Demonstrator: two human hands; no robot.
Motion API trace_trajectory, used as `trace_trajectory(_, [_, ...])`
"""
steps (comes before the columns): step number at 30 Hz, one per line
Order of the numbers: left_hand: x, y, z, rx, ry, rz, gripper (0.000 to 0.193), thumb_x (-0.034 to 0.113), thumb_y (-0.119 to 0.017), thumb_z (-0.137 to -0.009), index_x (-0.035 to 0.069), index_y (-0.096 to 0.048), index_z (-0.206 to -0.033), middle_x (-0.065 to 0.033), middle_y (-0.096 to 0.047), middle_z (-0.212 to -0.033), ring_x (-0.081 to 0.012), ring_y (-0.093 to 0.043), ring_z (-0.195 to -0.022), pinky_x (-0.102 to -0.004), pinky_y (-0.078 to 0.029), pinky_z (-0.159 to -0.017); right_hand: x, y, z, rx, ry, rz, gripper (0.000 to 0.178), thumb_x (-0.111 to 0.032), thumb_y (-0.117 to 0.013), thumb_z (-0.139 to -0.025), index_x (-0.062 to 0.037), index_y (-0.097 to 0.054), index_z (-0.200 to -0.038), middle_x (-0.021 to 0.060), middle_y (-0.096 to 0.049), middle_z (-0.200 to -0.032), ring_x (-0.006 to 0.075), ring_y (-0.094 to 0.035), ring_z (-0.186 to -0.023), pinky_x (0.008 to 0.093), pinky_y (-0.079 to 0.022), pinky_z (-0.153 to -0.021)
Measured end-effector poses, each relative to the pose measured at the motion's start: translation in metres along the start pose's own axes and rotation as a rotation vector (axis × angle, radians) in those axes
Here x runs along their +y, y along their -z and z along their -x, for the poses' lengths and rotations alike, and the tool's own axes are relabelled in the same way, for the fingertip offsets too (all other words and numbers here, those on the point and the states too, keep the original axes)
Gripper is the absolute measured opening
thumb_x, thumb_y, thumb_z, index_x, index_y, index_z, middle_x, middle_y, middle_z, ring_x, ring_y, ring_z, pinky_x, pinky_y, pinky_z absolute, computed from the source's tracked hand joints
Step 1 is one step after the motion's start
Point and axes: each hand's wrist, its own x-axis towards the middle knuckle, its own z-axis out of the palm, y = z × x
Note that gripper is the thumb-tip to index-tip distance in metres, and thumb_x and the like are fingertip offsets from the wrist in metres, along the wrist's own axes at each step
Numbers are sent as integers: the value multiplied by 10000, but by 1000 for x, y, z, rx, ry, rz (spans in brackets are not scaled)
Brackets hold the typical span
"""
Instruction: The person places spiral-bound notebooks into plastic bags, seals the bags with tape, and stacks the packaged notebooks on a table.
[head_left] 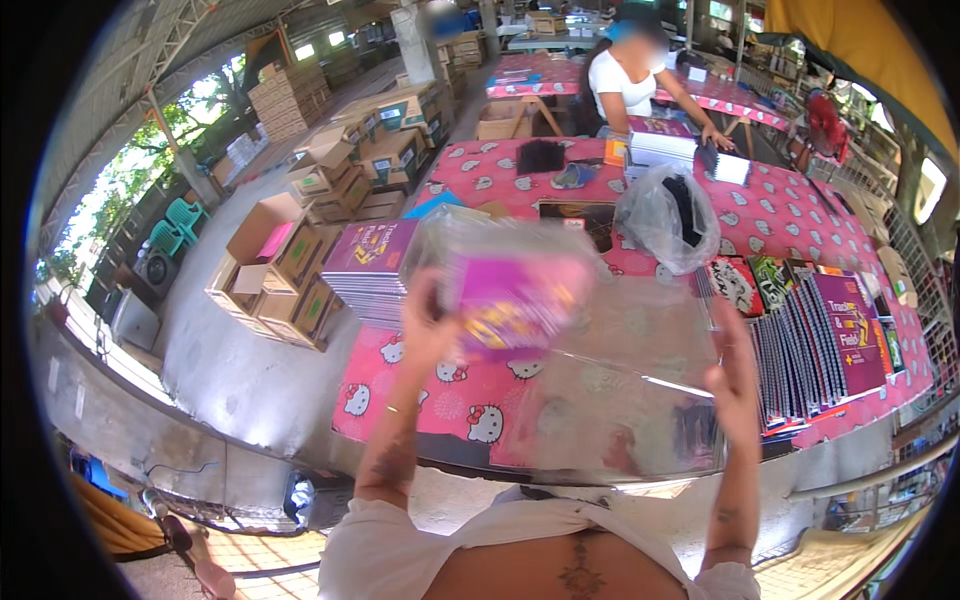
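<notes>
My left hand grips a purple notebook at its left edge, lifted over the table and blurred by motion. Clear plastic film shows around the notebook's upper part; whether it wraps the notebook I cannot tell. A large transparent plastic sheet lies across the table in front of me. At its right edge is my right hand, fingers stretched upward, holding nothing that I can see. Beside that hand stands a row of spiral notebooks, a purple cover at its right end. Left of my left hand is a notebook stack.
A pink patterned cloth covers the table. Further back sit a clear bag with dark contents and a white stack. Across the table a person handles dark and white items. Cardboard boxes stand on the left floor.
</notes>
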Motion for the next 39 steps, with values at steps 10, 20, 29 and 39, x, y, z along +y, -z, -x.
trace_trajectory(10, [-156,178,-139,1086,422,-311,946,446,-842,-732,-104,-339,-1314,-249,-564,-1202,-289,-638,-974,-374,-585,-740,-2,302,-16,366,-124,1104,640,-426,-623,-952,14,-492,-1398,206,-534,-1378,274,-503,-1291,374,-359,-1087])
trace_trajectory(20, [-119,190,-98,787,602,-891,925,654,-665,-799,-202,-580,-1138,-381,-532,-1155,-468,-592,-1033,-466,-588,-703,37,340,-24,91,-592,398,669,-537,-677,-897,38,-595,-1229,108,-654,-1085,170,-620,-961,310,-488,-845])
trace_trajectory(29, [73,-285,53,-500,-396,-349,614,142,-752,-804,106,-540,-1379,-277,-413,-1458,-375,-497,-1295,-439,-477,-1004,17,345,-34,19,-753,647,589,-477,-776,-826,24,-634,-1102,97,-672,-948,141,-638,-833,308,-517,-686])
trace_trajectory(39, [87,-437,73,-710,-742,-32,875,250,-835,-716,158,-427,-1484,-211,-281,-1565,-422,-274,-1446,-508,-293,-1172,23,352,-44,-28,-860,17,490,-421,-759,-857,-36,-688,-1152,44,-724,-982,125,-687,-838,252,-546,-797])
